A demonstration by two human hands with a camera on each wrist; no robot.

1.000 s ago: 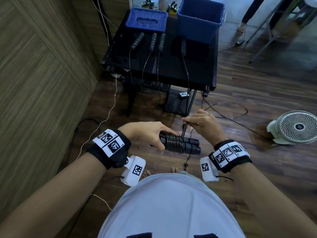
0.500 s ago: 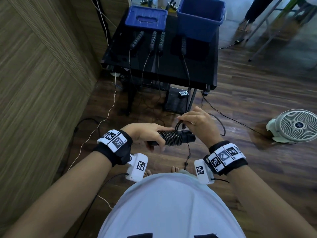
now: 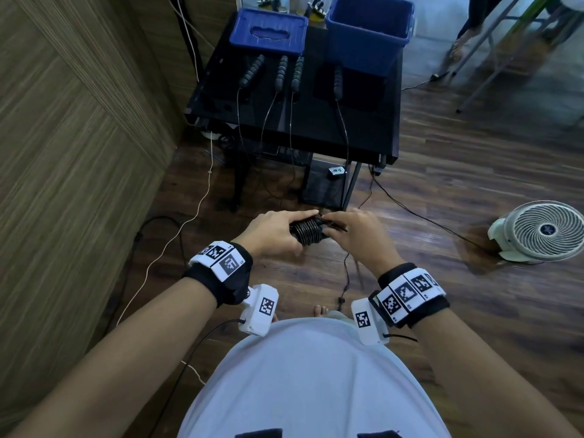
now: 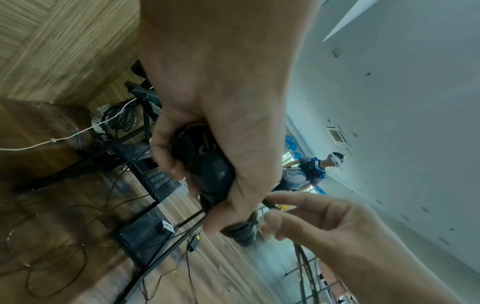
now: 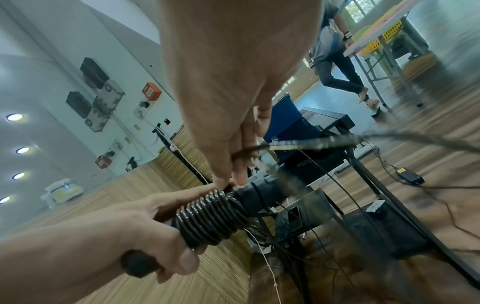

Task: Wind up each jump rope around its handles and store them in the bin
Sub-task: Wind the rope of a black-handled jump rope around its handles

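My left hand (image 3: 275, 230) grips a pair of black jump rope handles (image 3: 308, 232) held together, with several turns of rope coiled round them (image 5: 210, 218). My right hand (image 3: 350, 229) pinches the loose rope (image 5: 311, 143) right beside the coil; the free end trails down toward the floor (image 3: 346, 273). On the black table (image 3: 316, 121) ahead lie further handles (image 3: 251, 71), (image 3: 281, 72), (image 3: 297, 74), (image 3: 338, 82), their ropes hanging over the front edge. The open blue bin (image 3: 368, 33) stands at the table's back right.
A blue lid (image 3: 268, 31) lies at the table's back left. A wood-panelled wall (image 3: 79, 137) runs along my left. A white floor fan (image 3: 543, 230) sits to the right. Cables cross the wooden floor (image 3: 442, 191). Another person (image 5: 335, 59) stands farther back.
My right hand has come in closer to the coil with the rope, laying on more turns. Both hands have risen slightly and moved toward the table.
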